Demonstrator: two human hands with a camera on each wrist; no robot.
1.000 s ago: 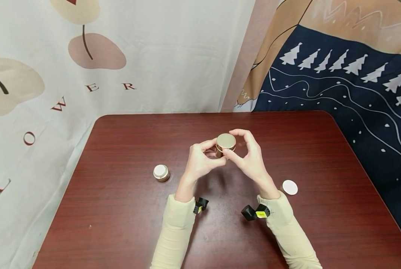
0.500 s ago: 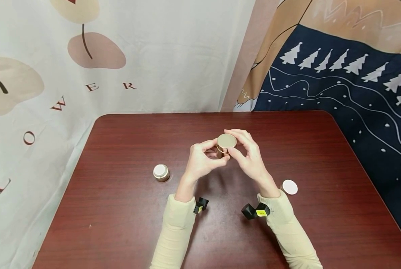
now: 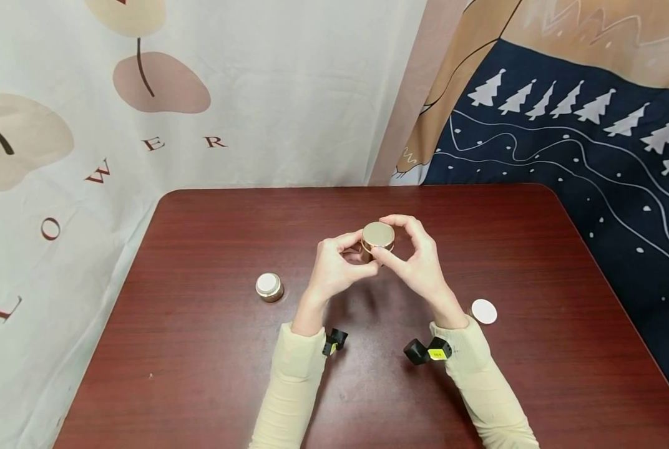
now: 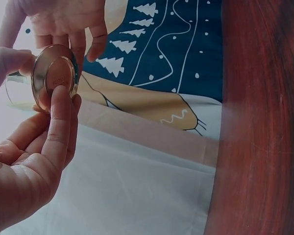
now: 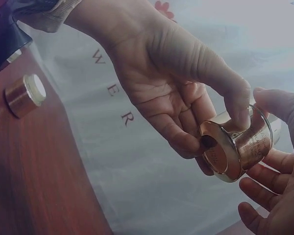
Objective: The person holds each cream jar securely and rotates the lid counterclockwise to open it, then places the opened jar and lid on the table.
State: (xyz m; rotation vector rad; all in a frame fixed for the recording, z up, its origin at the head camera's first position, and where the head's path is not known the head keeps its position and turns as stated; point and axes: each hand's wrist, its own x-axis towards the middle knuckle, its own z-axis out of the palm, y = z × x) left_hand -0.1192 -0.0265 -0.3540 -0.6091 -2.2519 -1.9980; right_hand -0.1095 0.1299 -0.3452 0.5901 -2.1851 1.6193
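A gold-coloured jar with a round, flat-topped lid (image 3: 378,234) is held above the table between both hands. My left hand (image 3: 337,267) grips its body, thumb and fingers round the side. In the left wrist view one left fingertip lies against the base of the jar (image 4: 45,81). My right hand (image 3: 421,267) holds the lid, thumb on the near side and a finger on the far rim. In the right wrist view the shiny gold jar (image 5: 247,147) is tilted, its base towards the camera.
A smaller gold-brown jar with a white top (image 3: 269,287) stands on the table left of my left arm. Beside my right sleeve lies a white round disc (image 3: 483,312). The dark red tabletop (image 3: 211,362) meets hanging printed cloths (image 3: 289,112) at the back.
My right fingers and thumb shifted clockwise round the lid, then went back to about where they were a second ago. The left hand keeps its grip on the jar, nearly still.
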